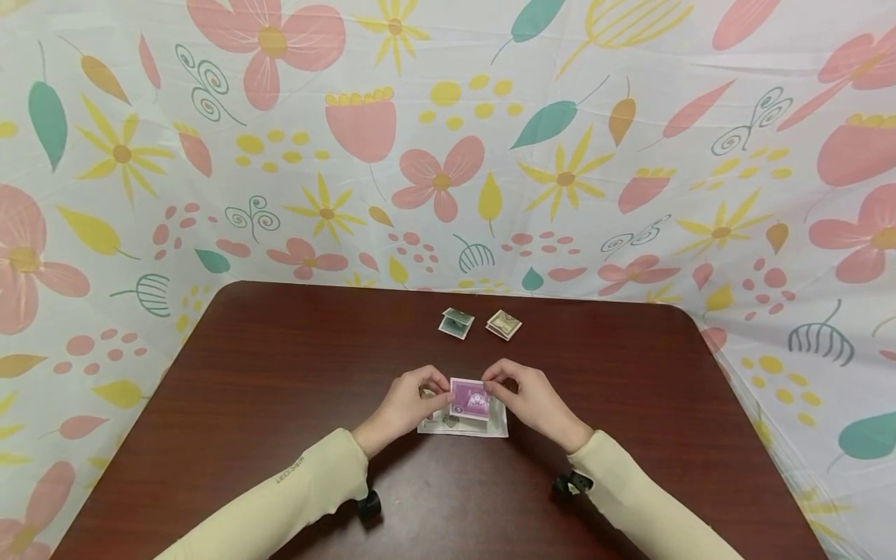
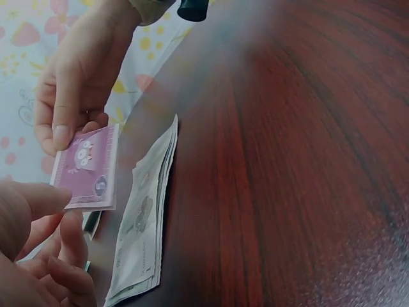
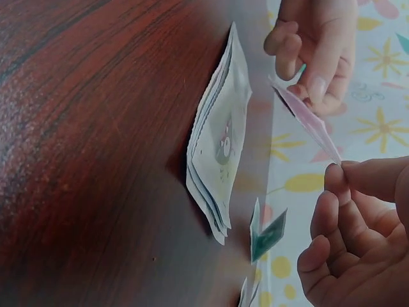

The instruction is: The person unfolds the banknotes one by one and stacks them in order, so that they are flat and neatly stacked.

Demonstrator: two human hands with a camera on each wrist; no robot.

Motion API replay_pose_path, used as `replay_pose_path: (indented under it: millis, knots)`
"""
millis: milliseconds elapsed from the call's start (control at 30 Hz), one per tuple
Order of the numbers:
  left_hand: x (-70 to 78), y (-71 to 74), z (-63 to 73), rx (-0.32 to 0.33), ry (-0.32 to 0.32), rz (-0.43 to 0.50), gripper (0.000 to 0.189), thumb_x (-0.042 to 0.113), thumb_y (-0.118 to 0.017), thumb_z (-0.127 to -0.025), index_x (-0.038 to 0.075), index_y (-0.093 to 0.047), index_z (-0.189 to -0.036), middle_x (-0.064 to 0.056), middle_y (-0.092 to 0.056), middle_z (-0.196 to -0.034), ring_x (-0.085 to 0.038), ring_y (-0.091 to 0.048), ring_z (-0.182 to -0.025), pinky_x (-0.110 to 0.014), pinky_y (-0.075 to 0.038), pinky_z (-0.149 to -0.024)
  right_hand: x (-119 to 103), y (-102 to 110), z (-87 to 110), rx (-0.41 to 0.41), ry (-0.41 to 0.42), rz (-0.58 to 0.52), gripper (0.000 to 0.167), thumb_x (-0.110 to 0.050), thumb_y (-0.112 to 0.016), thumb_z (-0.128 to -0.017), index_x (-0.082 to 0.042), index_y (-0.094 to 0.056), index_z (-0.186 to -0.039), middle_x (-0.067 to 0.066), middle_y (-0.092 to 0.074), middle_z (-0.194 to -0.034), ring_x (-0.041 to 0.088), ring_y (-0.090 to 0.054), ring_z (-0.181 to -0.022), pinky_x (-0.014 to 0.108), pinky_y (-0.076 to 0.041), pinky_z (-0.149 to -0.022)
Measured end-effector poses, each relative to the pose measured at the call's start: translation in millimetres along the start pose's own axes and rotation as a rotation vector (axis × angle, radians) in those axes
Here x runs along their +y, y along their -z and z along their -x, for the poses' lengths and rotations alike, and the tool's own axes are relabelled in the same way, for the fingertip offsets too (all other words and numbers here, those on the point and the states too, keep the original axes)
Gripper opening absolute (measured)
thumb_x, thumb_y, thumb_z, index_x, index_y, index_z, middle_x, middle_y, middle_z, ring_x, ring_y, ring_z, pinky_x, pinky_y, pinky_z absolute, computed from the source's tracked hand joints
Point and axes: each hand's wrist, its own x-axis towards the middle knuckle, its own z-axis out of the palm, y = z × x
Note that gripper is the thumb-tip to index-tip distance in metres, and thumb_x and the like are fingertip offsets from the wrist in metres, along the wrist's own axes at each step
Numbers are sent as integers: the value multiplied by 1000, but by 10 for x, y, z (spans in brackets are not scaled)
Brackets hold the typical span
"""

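Note:
My left hand (image 1: 409, 403) and right hand (image 1: 533, 398) hold a folded purple play banknote (image 1: 470, 397) between them, each pinching one side with thumb and fingers. A pale monster-like figure is printed on its face, which the left wrist view shows clearly. In the right wrist view the note appears nearly edge-on, its layers folded together. Under it lies a small stack of pale banknotes (image 2: 144, 220) flat on the table, partly covered by the purple note in the head view. The stack's edges are slightly spread in the right wrist view.
Farther back on the dark brown table (image 1: 315, 342) sit a folded green note (image 1: 456, 323) and a folded tan note (image 1: 504, 324), side by side and partly sprung open. A flower-printed cloth (image 1: 448, 117) hangs behind the table and along its sides.

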Motion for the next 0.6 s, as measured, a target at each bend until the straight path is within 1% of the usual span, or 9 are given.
replay_pose_path:
  millis: [100, 233, 400, 500, 600]
  knots:
    - [0, -9, 1, 14, -8, -18, 10, 13, -78, -92, 8, -69, -95, -4, -73, -86, -8, -57, -54, -23, -45, -51, 8, 3, -4, 11, -2, -1, 11, -3, -74, -95, -13, -72, -99, -7, -71, -86, 8, -61, -78, 26, -50, -69]
    - [-5, -22, 2, 17, -15, -13, 10, 12, -78, -92, 8, -69, -95, -4, -73, -86, -8, -58, -54, -23, -45, -50, 24, 0, -5, 24, -2, -1, 12, -3, -74, -95, -14, -71, -99, -8, -71, -85, 6, -60, -77, 25, -49, -69]
    - [-12, -50, 1, 20, -20, 27, 10, 11, -77, -92, 8, -68, -95, -5, -73, -85, -10, -58, -53, -22, -42, -47, 45, -8, -5, 45, 15, -13, 11, -3, -74, -94, -13, -72, -98, -8, -70, -83, 6, -58, -74, 25, -48, -66]
    - [-4, -62, -3, 41, -16, 56, 9, 7, -77, -92, 7, -68, -94, -7, -74, -84, -11, -58, -53, -22, -42, -47, 50, -9, -3, 52, 13, -19, 11, -3, -74, -94, -14, -71, -98, -9, -69, -83, 5, -57, -73, 25, -48, -65]
    - [7, -69, -8, 61, -12, 82, 10, 4, -76, -91, 5, -67, -95, -9, -75, -83, -13, -57, -53, -22, -43, -49, 44, -7, -3, 52, -5, -29, 11, -4, -74, -95, -14, -72, -99, -9, -69, -83, 5, -57, -73, 24, -48, -65]
